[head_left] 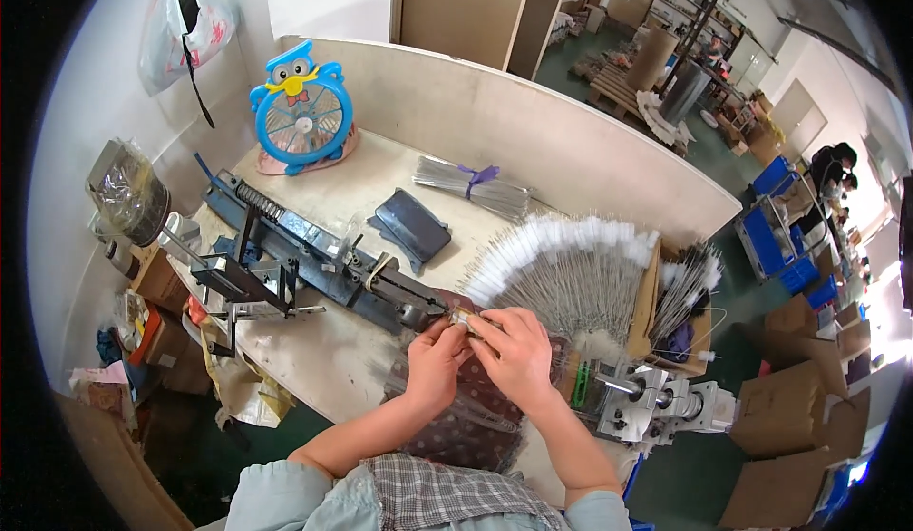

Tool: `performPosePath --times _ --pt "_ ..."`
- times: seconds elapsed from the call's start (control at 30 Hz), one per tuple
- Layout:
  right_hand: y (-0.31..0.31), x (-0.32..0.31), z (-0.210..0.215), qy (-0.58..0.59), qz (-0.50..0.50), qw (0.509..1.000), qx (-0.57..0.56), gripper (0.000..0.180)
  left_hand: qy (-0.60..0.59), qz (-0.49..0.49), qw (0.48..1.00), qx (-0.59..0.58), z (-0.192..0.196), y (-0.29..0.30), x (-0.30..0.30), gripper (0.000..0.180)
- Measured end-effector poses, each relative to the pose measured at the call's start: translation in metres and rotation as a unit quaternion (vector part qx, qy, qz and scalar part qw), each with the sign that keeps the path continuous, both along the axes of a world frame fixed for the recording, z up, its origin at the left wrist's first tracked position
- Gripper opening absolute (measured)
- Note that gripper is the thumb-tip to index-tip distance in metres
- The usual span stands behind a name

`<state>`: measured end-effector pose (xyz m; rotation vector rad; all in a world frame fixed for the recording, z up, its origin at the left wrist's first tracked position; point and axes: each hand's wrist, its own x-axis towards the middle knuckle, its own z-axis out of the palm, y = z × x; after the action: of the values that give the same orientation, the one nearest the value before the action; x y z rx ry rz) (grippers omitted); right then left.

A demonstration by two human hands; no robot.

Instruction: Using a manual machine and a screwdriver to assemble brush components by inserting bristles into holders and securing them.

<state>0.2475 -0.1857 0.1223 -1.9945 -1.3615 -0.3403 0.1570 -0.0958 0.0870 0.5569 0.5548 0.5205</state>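
Note:
My left hand (437, 364) and my right hand (514, 352) meet at the near end of a long dark metal machine (314, 251) on the table. Fingers of both hands are pinched together around a small pale piece (461, 317), too small to name, right beside the machine's end. A dark dotted cloth (475, 412) lies below my hands. Past my right hand spreads a large fan of thin wire brushes (571, 270), with white bristle tips and bare metal stems.
A bundle of wires (471, 187) tied in purple and a dark flat case (411, 227) lie farther back. A blue owl-shaped fan (302, 117) stands at the back left. To the right are a silver machine (661, 403) and a cardboard box (680, 341) of brushes. A low partition (533, 117) bounds the table.

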Motion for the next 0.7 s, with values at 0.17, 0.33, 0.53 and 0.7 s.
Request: performPosePath --times 0.17,0.33,0.53,0.7 --pt "-0.001 0.004 -0.002 0.014 0.003 1.000 -0.006 0.028 -0.029 -0.011 0.999 -0.018 -0.007 -0.001 0.001 0.013" --pt "0.003 -0.001 0.001 0.021 -0.013 1.000 0.002 0.030 -0.019 0.002 0.999 -0.038 -0.008 0.000 0.002 0.012" --pt "0.005 -0.006 0.000 -0.024 -0.062 0.998 0.015 0.029 -0.011 0.004 1.000 -0.014 -0.005 -0.001 0.003 0.009" --pt "-0.004 -0.003 -0.004 -0.061 -0.069 0.995 0.024 0.025 -0.010 -0.010 1.000 -0.003 -0.005 -0.001 0.003 0.010"
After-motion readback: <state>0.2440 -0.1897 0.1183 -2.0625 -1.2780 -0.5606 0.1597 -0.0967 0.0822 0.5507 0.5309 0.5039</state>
